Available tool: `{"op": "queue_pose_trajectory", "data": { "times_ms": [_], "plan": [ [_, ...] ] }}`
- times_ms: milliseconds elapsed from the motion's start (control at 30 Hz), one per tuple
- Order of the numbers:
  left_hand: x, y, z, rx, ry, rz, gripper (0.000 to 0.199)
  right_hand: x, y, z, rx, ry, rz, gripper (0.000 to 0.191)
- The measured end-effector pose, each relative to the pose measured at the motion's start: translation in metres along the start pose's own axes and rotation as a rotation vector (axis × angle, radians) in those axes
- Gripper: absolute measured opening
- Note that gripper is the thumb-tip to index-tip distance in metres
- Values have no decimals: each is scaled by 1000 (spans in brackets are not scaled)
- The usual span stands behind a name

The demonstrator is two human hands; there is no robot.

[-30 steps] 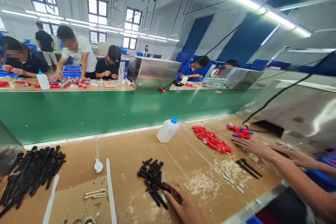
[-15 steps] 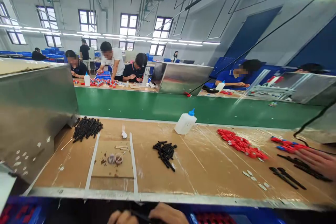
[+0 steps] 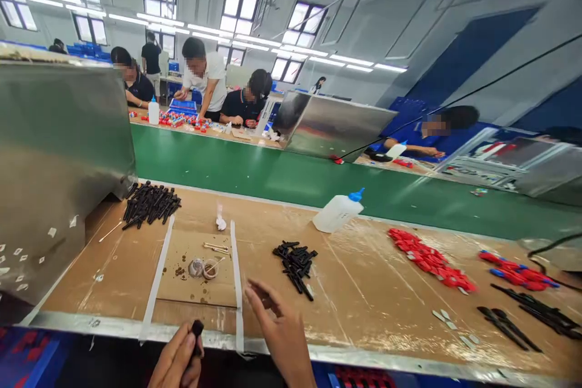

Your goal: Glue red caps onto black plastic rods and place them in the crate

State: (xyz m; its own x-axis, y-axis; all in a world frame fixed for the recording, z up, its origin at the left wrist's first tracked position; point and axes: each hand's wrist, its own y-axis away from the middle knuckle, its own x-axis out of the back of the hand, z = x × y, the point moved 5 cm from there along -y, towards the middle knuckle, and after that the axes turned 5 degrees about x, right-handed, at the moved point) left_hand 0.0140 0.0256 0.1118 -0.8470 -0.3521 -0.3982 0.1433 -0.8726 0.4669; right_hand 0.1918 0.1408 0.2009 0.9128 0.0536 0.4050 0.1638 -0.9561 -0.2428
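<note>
At the front table edge, my left hand (image 3: 175,359) is closed around a small black plastic part (image 3: 197,328), whose squared end sticks up past the fingers; the rest is hidden in the hand. My right hand (image 3: 285,334) is over the table, empty, with thumb and fingers apart. Left of it lies a cardboard mat (image 3: 175,291) between two white tape strips. On the mat are two small round pots, a greyish one (image 3: 195,267) and a brownish one (image 3: 210,269) with a swab stick (image 3: 217,263) in it. Several cotton swabs (image 3: 215,248) lie behind them.
Black part piles lie at the back left (image 3: 152,205) and centre (image 3: 294,264). A white bottle (image 3: 337,213) with a blue cap leans. Red parts (image 3: 430,259) and long black pieces (image 3: 509,328) lie right. A metal panel (image 3: 63,163) stands left; co-workers (image 3: 204,79) sit and stand across the green strip.
My right hand has come up from the front edge, apart from the left, to above the table. The left hand has risen with the black part. A hand at far right has left view.
</note>
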Motion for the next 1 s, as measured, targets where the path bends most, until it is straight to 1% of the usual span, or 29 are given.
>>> {"op": "queue_pose_trajectory", "data": {
  "times_ms": [33,100,200,267,367,500,567,633,700,733,800,900,1000],
  "plan": [
    [-4,-3,1,54,111,7,48,-4,-8,5,-18,-11,21,37],
    [-14,-9,6,118,251,-45,51,-12,-19,13,-32,-30,25,41],
    [-27,-15,18,167,359,-180,47,-25,-29,18,-19,-41,-18,41],
    [-31,-16,24,204,408,-218,40,-32,-35,19,-12,-42,-34,40],
    [-32,-17,31,253,445,-230,33,-43,-43,17,19,-12,-56,37],
    [-33,-22,34,271,476,-240,32,-59,-49,5,84,-23,-149,24],
    [-32,-24,33,286,501,-237,32,-63,-48,-2,134,-36,-177,17],
    [-31,-24,32,303,536,-238,31,-64,-45,-9,198,-22,-177,12],
    [-30,-23,32,311,567,-245,29,-60,-42,-10,226,-4,-132,11],
    [-30,-23,32,313,577,-249,28,-58,-42,-8,209,-4,-94,11],
    [-30,-22,33,315,590,-250,27,-54,-40,2,121,-37,-21,13],
    [-32,-22,34,312,593,-247,28,-52,-37,18,-17,-151,41,17],
    [-32,-23,34,299,583,-252,28,-48,-33,20,-56,-226,136,18]
  ]
}}
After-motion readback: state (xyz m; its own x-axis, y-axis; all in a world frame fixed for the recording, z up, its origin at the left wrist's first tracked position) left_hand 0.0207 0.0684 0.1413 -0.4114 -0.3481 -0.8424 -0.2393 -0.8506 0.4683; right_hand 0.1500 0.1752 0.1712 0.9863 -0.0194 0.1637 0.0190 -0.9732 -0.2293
